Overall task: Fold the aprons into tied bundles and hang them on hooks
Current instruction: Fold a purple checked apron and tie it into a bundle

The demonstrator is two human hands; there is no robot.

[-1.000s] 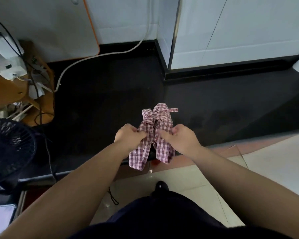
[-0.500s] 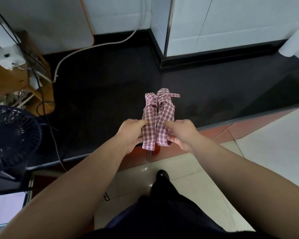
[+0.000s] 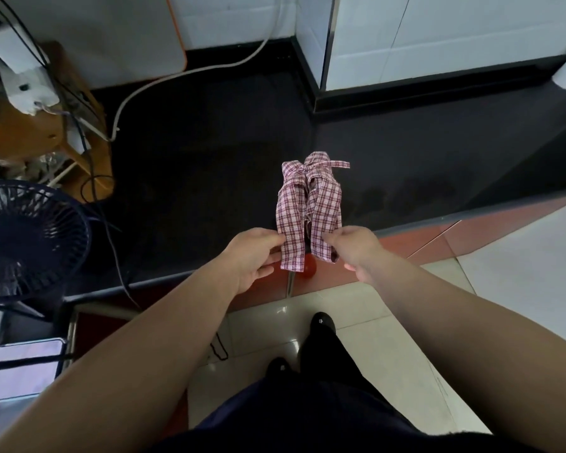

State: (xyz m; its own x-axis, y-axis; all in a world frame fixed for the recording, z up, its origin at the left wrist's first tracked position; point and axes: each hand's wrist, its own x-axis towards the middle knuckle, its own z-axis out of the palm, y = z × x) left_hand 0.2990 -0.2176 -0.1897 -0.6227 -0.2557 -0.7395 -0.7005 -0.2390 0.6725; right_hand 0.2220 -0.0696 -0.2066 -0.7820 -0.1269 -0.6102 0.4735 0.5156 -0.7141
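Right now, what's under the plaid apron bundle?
Black countertop shows around the apron bundle; a red rounded thing peeks out below its near ends. What it is, and whether the bundle rests on the countertop, is covered.

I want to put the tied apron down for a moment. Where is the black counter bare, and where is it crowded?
Bare: the black counter between the white cable and the apron, and the stretch right of the apron up to the white wall. Crowded: the left side, with the fan and the cluttered wooden box.
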